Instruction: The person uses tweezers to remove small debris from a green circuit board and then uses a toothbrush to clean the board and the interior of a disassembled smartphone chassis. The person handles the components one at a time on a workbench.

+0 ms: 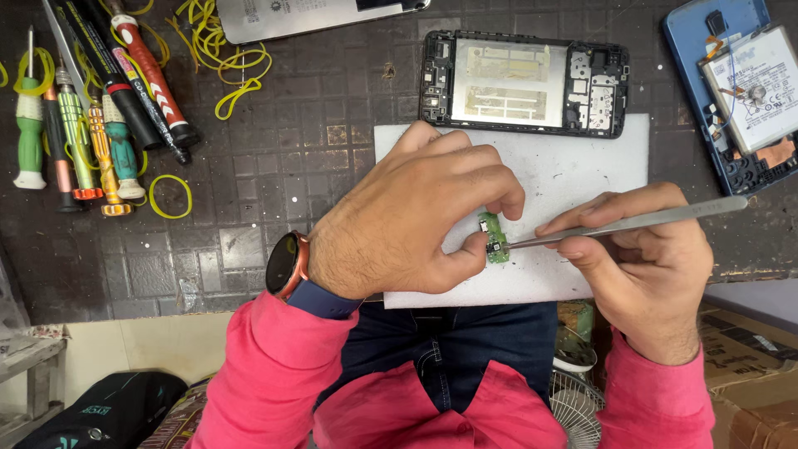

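Where left hand [407, 220] pins green board [495, 239]: tweezers [632, 221], phone frame [524, 83] beyond.

Single head view, looking steeply down, close over bench [249, 166] edge and lap; hands mid-frame, tools at top left.

Your left hand [416, 220] pinches a small green circuit board [495, 239] against a white foam pad [573, 166] on the dark work mat [274, 166]. Your right hand [644, 258] grips metal tweezers [632, 223], their tip touching the board. Just beyond the pad lies an opened phone frame [524, 83]. To the far left sit screwdrivers [79, 133] and yellow rubber bands [220, 50]. A blue phone back with battery [736, 83] lies at the far right.
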